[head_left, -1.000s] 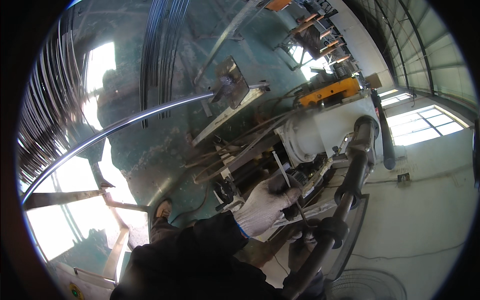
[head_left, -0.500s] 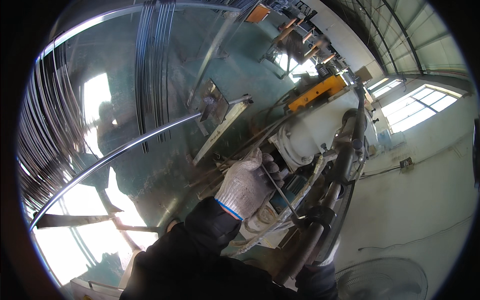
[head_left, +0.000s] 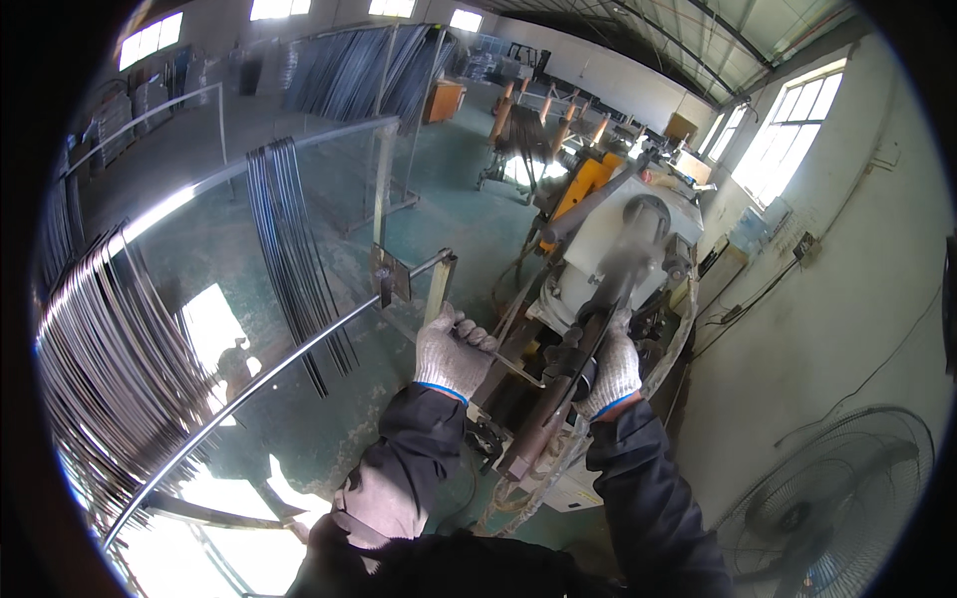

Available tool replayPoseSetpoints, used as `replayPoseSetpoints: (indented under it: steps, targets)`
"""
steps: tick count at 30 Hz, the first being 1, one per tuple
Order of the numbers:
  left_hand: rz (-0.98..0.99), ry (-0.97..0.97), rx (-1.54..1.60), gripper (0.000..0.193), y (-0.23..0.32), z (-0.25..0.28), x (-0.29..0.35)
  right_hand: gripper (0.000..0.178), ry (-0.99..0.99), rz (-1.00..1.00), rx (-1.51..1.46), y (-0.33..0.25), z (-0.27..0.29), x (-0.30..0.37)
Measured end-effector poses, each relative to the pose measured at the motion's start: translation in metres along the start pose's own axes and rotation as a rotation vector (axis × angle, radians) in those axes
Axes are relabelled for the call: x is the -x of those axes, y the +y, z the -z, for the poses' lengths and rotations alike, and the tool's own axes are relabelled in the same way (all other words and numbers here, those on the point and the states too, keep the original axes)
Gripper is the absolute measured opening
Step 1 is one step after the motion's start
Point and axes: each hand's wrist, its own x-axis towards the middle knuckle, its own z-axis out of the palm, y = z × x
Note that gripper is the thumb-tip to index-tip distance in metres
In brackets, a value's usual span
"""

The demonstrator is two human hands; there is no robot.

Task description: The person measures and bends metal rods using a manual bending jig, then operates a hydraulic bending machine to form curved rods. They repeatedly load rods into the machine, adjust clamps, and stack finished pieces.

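Both my hands wear grey-white knit gloves with blue cuffs. My left hand is closed in a fist around a thin metal rod that looks like an L-shaped hex key. The key's far end meets a dark clamp collar on a thick brown steel bar. My right hand grips the bar's right side beside the collar, its fingertips partly hidden behind the bar. The bar slopes up and away toward a white machine body.
At left, a rack rail and many dark hanging rods stand close by. A square metal plate is on the rail's end. A caged fan stands at lower right, near the wall. A yellow machine part lies beyond.
My view has tilted up and shows more of the hall. My right hand, mostly hidden behind the bar before, now shows beside the collar. My left hand still holds the hex key.
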Motion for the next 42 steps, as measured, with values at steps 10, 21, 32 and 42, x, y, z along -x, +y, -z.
replayPoseSetpoints:
  steps: [10,21,32,42]
  targets:
    - [-0.008,0.022,-0.022,0.029,-0.004,-0.005,0.012,0.044,0.181,0.199,0.023,0.008,0.001,-0.012]
    - [-0.286,-0.133,-0.233,0.032,-0.006,0.048,0.044,0.076,0.157,0.461,0.674,0.036,0.086,-0.109]
    - [-0.273,-0.168,-0.109,0.013,-0.017,0.049,0.080,0.043,-0.024,0.230,-0.124,0.023,0.035,0.041]
    - [-0.325,-0.030,-0.405,0.012,-0.022,0.036,0.080,0.025,-0.392,0.175,0.421,0.070,0.071,0.029]
